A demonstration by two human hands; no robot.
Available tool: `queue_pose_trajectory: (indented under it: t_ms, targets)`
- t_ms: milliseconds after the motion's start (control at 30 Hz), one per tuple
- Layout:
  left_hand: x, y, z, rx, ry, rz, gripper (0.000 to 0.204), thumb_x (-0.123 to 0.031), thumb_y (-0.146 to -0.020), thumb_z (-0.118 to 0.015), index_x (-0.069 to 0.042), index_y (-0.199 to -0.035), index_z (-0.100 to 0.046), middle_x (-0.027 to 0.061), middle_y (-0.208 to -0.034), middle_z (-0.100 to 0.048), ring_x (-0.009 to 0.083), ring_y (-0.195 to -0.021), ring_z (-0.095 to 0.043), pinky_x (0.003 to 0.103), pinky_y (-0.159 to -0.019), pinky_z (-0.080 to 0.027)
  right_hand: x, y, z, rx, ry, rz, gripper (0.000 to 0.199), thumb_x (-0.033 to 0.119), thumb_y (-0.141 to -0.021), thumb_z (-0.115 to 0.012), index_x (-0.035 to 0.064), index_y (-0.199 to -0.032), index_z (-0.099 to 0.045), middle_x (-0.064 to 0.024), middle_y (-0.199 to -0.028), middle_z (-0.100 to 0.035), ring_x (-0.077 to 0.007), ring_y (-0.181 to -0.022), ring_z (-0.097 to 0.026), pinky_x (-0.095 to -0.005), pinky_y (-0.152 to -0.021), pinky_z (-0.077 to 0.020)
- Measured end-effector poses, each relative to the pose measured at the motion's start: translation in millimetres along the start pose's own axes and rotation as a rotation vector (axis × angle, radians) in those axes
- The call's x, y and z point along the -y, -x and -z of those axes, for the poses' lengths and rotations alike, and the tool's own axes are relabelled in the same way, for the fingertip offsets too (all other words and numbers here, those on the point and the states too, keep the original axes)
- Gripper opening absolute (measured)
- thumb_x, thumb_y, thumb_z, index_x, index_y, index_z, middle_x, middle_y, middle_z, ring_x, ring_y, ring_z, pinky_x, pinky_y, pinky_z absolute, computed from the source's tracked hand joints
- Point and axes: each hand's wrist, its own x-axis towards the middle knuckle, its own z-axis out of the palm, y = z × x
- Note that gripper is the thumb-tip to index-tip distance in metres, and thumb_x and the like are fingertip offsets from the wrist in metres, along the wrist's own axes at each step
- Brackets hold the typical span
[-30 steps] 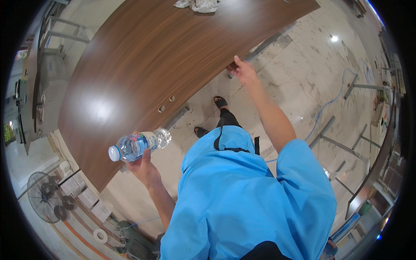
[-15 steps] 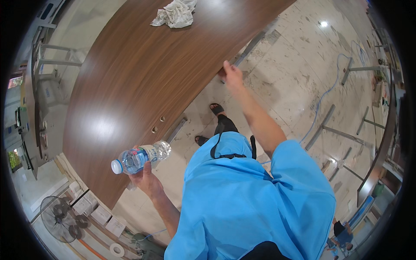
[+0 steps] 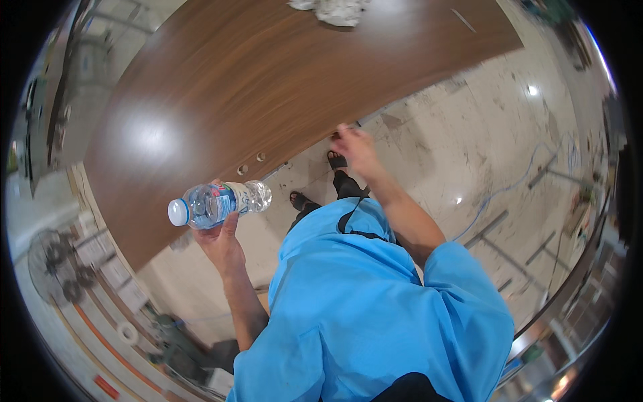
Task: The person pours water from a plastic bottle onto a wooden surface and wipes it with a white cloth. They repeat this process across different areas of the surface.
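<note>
My left hand (image 3: 223, 244) is wrapped around a clear plastic bottle (image 3: 221, 204), which lies nearly sideways in it. The bottle has a white cap (image 3: 178, 212) with a blue ring at its left end and a coloured label around its middle. It is held over the near left edge of a brown wood-grain table (image 3: 281, 87). My right hand (image 3: 356, 149) hovers by the table's near edge, its fingers smeared by motion, so whether they hold anything does not show. A crumpled white cloth or paper (image 3: 338, 9) lies at the table's far side.
Two round holes (image 3: 242, 170) pierce the tabletop near its front edge. A thin strip (image 3: 463, 21) lies at its far right. At lower left stand a fan (image 3: 59, 266) and a roll of tape (image 3: 127, 333). A blue cable (image 3: 492, 197) and metal frames (image 3: 486, 229) lie on the right floor.
The view has turned, and the table appears rotated. My right hand has drawn back from the table edge toward me. The bottle stays in my left hand.
</note>
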Motion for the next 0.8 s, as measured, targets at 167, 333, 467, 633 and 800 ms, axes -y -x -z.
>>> queue_pose_trajectory:
  t_ms: [167,333,467,633,800]
  targets:
    - [3,10,7,-0.210,-0.086,0.035,0.071,0.008,-0.081,-0.077,-0.002,-0.146,-0.048,0.0173,-0.140,-0.061,0.0274,-0.132,-0.059,0.043,-0.114,-0.047,134,-49,31,-0.039,0.887,0.503,0.045,0.040,-0.098,-0.070,0.0015,-0.075,-0.075,-0.0084,-0.062,-0.068,-0.0153,-0.065,-0.069,-0.0337,-0.061,-0.0527]
    - [7,25,27,-0.363,-0.153,0.103,0.067,0.005,-0.082,-0.079,-0.003,-0.143,-0.052,0.0118,-0.135,-0.063,0.0221,-0.125,-0.061,0.038,-0.110,-0.048,237,-236,-33,0.040,1.315,1.486,0.068,0.052,-0.100,-0.061,0.0058,-0.149,-0.052,-0.0232,-0.157,-0.046,-0.0426,-0.149,-0.037,-0.0512,-0.120,-0.0333]
    - [11,47,48,-0.480,-0.149,0.107,0.070,-0.002,-0.081,-0.086,-0.003,-0.142,-0.052,0.0097,-0.133,-0.063,0.0217,-0.123,-0.061,0.038,-0.108,-0.050,183,-279,-67,0.054,1.975,1.095,0.066,0.045,-0.105,-0.052,-0.0002,-0.153,-0.044,-0.0224,-0.164,-0.037,-0.0466,-0.151,-0.032,-0.0619,-0.120,-0.0256]
    - [31,70,74,-0.656,-0.077,0.153,0.070,-0.005,-0.081,-0.088,-0.004,-0.142,-0.052,0.0100,-0.134,-0.062,0.0218,-0.125,-0.060,0.038,-0.108,-0.049,-23,-95,-91,0.653,1.736,1.352,0.061,0.027,-0.100,-0.059,-0.0005,-0.153,-0.045,-0.0200,-0.163,-0.038,-0.0436,-0.152,-0.031,-0.0609,-0.123,-0.0223]
    - [43,89,94,-0.685,-0.085,0.221,0.069,-0.004,-0.082,-0.087,-0.003,-0.141,-0.052,0.0102,-0.134,-0.063,0.0224,-0.125,-0.060,0.038,-0.109,-0.048,-54,-14,-120,0.903,1.723,1.138,0.048,0.021,-0.100,-0.059,0.0060,-0.146,-0.056,-0.0137,-0.159,-0.047,-0.0351,-0.152,-0.035,-0.0549,-0.124,-0.0251]
